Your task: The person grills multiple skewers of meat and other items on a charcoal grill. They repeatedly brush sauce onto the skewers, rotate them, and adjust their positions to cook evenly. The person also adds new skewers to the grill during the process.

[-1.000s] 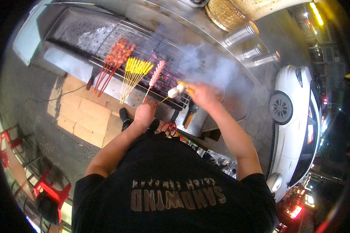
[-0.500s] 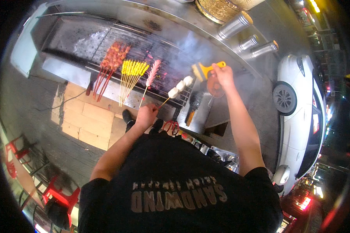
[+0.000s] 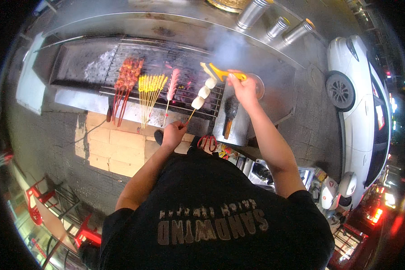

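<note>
Currently pinches a thin wooden skewer of three white balls [image 3: 204, 92] by its bare end in the L hand [image 3: 174, 132], balls over the black barred metal grill [image 3: 184, 109], prob. to stay clear of heat. Grips a yellow-handled flat brush [image 3: 220, 74] in the R hand [image 3: 243, 87], bristles just past the far ball, contact unclear. To the left: slashed pink sausage on a stick [image 3: 173, 85], yellow-piece skewers [image 3: 152, 84], red-brown meat skewers [image 3: 128, 75], all w/ sticks overhanging nearside, prob. for grabbing. To the right: wooden-handled black brush [image 3: 230, 112], pale-rimmed round bowl [image 3: 259, 85] partly blocked by R hand.

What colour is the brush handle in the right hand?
The brush handle is yellow, shown best in the head view.
</note>
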Demonstrator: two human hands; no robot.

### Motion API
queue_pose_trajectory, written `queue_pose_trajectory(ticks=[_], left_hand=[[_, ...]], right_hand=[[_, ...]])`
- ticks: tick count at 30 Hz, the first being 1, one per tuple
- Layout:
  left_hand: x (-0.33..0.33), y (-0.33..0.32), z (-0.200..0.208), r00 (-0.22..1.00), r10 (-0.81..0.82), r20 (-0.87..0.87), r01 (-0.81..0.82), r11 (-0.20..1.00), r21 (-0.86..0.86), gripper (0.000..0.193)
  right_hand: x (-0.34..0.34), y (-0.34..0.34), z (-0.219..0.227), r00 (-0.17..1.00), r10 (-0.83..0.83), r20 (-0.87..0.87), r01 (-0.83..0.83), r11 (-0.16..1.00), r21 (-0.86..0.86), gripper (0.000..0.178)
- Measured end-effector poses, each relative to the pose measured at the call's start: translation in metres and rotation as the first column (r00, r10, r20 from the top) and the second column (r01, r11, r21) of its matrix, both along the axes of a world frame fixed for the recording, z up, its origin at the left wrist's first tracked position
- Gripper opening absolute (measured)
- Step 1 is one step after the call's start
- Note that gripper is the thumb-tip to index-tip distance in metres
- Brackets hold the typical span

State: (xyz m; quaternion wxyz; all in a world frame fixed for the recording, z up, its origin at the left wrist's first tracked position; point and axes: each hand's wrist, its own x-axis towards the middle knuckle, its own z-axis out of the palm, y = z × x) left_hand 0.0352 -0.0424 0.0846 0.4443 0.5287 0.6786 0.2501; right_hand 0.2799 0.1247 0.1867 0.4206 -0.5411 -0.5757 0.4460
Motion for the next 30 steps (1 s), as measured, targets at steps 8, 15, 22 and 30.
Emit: queue_pose_trajectory(ticks=[8, 15, 22, 30], left_hand=[[0.002, -0.005, -0.014, 0.988, 0.049, 0.146, -0.047, 0.999, -0.021, 0.019], [0.0, -0.002, -0.021, 0.902, 0.126, 0.413, 0.028, 0.937, -0.347, 0.023], [0.004, -0.004, -0.029, 0.914, 0.082, 0.398, 0.035, 0.96, -0.279, 0.023], [0.027, -0.014, -0.022, 0.874, 0.214, 0.435, -0.053, 0.934, -0.353, 0.019]], right_hand=[[0.016, -0.015, -0.034, 0.995, 0.037, 0.095, -0.04, 0.999, 0.027, 0.02], [0.023, -0.034, -0.041, 0.999, -0.035, 0.039, 0.035, 0.999, -0.003, 0.022], [0.019, -0.015, -0.026, 0.921, -0.036, 0.389, -0.093, 0.947, 0.308, 0.024], [0.0, -0.084, -0.021, 0.746, 0.202, 0.634, -0.553, 0.719, 0.421, 0.028]])
